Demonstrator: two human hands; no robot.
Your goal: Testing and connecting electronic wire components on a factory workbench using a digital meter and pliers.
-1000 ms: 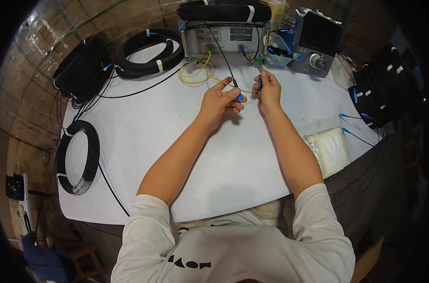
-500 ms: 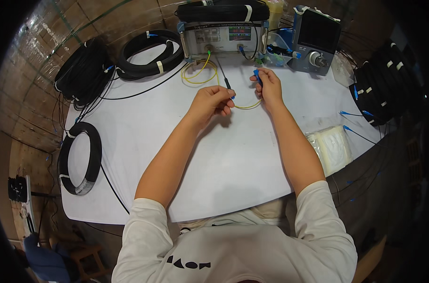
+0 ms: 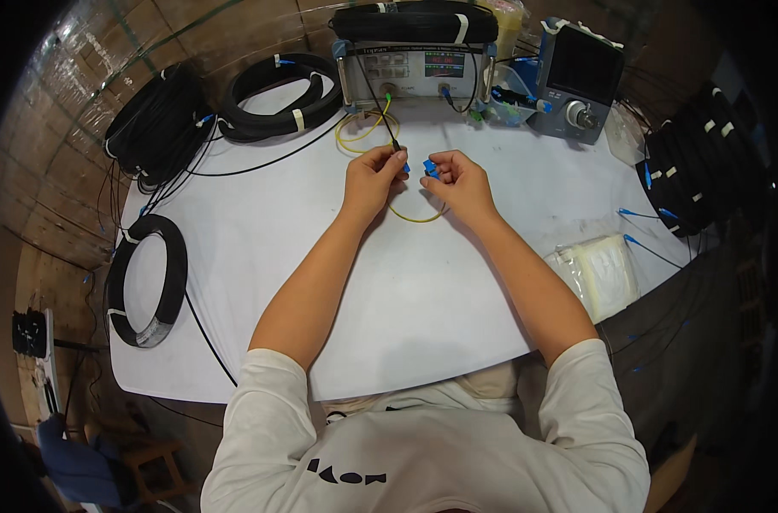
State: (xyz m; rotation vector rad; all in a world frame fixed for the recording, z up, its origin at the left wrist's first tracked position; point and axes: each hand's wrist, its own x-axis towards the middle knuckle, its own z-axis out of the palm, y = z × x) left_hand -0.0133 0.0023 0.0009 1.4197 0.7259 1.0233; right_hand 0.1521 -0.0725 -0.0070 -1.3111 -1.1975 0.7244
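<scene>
My left hand (image 3: pixel 374 175) pinches the blue connector end of a thin black cable (image 3: pixel 376 107) that runs up to the grey test instrument (image 3: pixel 415 70). My right hand (image 3: pixel 457 181) holds a small blue connector (image 3: pixel 430 169) on a yellow fibre cable (image 3: pixel 410 214), which loops under both hands toward the instrument. The two connectors sit a short gap apart, over the white table (image 3: pixel 235 248).
Black cable coils lie at the far left (image 3: pixel 154 128), back centre (image 3: pixel 278 94), near left (image 3: pixel 145 278) and right edge (image 3: pixel 701 171). A handheld meter with a screen (image 3: pixel 577 77) stands at the back right. A clear plastic bag (image 3: pixel 598 274) lies at the right.
Both hands have drawn back from the instrument toward me, bringing the connectors and the yellow cable loop lower on the table.
</scene>
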